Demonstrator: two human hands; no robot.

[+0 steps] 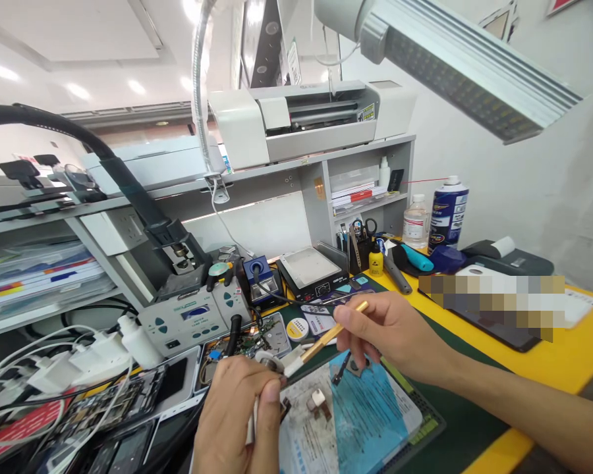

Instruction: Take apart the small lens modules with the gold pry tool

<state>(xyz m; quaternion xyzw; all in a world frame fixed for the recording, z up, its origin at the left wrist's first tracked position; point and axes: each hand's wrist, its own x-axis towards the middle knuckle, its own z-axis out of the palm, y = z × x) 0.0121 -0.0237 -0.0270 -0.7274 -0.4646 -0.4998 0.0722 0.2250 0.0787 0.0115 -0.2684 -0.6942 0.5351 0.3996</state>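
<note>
Nearest the camera, two bare hands work above one blue-and-white pad (398,415). The left hand (227,411) is curled closed, its thumb drawn in, around a pale piece (251,424) mostly hidden by the fingers. The right hand (385,329) pinches one gold tool (338,329) between thumb and fingers; the tool slants through the space between the hands, its white end just beside the left knuckles, where the exact contact cannot be made out. On the pad lie one copper-coloured part (321,405) and, under the right hand, one dark strip (342,368). The pad's print is too small to read, and its near edge is cut off.

Just beyond stand one round yellow-and-white tub (297,328), one grey station (168,332) with a small display, and one hot plate (310,270); their lettering is illegible. To the right, one yellow bottle (376,260) bears a dark mark, and a pixelated patch covers much of a dark tablet (518,341).

Farther back are one clear bottle (416,214) with a red-and-white label and one dark blue spray can (447,214), its brand unreadable. Above, one white machine (321,141) sits on the shelf (370,150), and one lamp (464,72) is cut off by the top edge.
</note>
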